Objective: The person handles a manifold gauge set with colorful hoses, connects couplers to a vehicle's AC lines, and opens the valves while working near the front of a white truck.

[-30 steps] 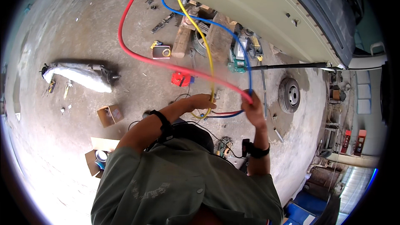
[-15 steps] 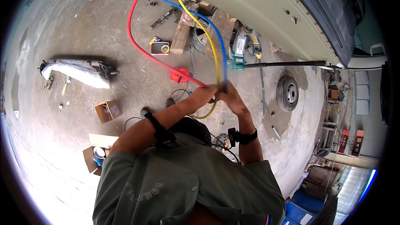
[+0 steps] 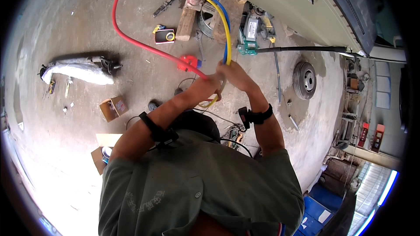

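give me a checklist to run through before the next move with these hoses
1. Red hose in left hand: ok.
2. Blue hose in right hand: ok, though that hand is blurred.
3. Yellow hose apart from the blue one: not ok, they run together above the right hand.
4. Hose ends in sight: cannot tell, the hands cover much.
5. Floor below free of loose items: not ok, a red object lies there.

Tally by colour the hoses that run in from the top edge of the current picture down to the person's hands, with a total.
Red hose: 1, running to the left hand
Yellow hose: 1, running to the right hand
Blue hose: 1, beside the yellow one at the right hand
Total: 3
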The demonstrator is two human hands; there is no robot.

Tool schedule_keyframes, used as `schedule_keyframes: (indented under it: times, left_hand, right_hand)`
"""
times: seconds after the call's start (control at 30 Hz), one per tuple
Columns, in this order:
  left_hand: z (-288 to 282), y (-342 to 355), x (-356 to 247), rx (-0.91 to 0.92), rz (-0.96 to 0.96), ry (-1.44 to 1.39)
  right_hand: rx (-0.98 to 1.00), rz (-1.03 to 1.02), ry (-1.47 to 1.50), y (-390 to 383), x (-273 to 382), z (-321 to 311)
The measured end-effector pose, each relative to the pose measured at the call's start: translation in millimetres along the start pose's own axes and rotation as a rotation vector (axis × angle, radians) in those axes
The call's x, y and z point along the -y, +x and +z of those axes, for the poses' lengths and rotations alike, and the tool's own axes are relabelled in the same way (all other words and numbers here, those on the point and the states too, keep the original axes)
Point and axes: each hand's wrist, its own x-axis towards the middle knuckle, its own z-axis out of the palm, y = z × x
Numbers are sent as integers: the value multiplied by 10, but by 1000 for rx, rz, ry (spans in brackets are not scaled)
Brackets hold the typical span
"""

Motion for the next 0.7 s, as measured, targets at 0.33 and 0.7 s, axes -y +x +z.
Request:
schedule_keyframes:
  times: [0.33,0.7]
  left_hand:
    - [-534,-674,-718,-174,91,-538]
    - [-256,-634,-1638,10,471,-988]
  right_hand:
    - [-329,49,455,-46,437,-513]
    - [-114,-393,237,396,158,139]
